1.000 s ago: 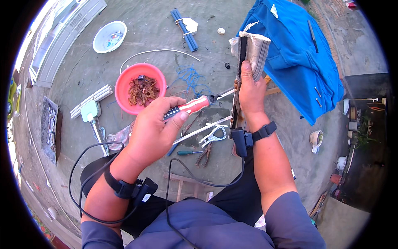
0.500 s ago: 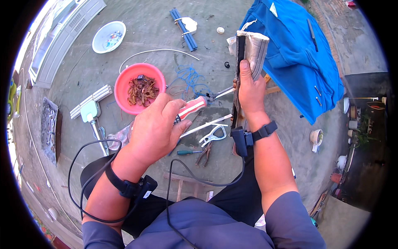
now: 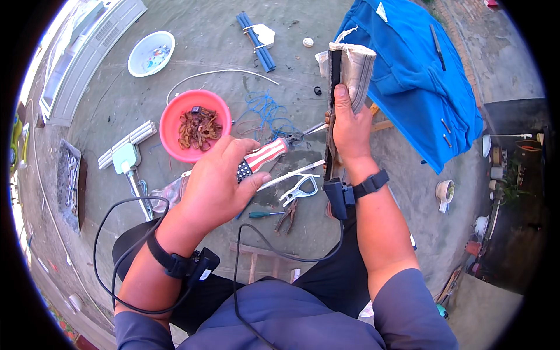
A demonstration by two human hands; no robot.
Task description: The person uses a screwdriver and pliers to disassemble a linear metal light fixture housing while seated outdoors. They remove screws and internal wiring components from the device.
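Observation:
My left hand (image 3: 219, 175) is curled round a tool with a flag-patterned handle (image 3: 265, 153), red and white stripes with white stars on dark blue. Its dark head and thin metal rod (image 3: 315, 129) point right, reaching the dark edge of the piece in my other hand. My right hand (image 3: 352, 131) grips that piece, a tall flat bundle (image 3: 357, 61) of worn grey, striped material with a black strip down its left side. The right thumb presses flat on its face. What the fingers behind it do is hidden. How firmly my left fingers close on the handle is partly hidden.
A pink basin (image 3: 169, 131) of brown pieces stands beyond my left hand. Pliers (image 3: 286, 219), a green screwdriver (image 3: 265, 214), a white frame-shaped tool (image 3: 300, 191) and blue string (image 3: 265, 114) lie on the ground. Blue cloth (image 3: 408, 76) covers something at right. Black cables (image 3: 262, 227) loop from my wrists.
My left fingers and thumb have spread a little, showing more of the starred part of the handle. The striped handle has shifted slightly left. The right hand holds nearly still.

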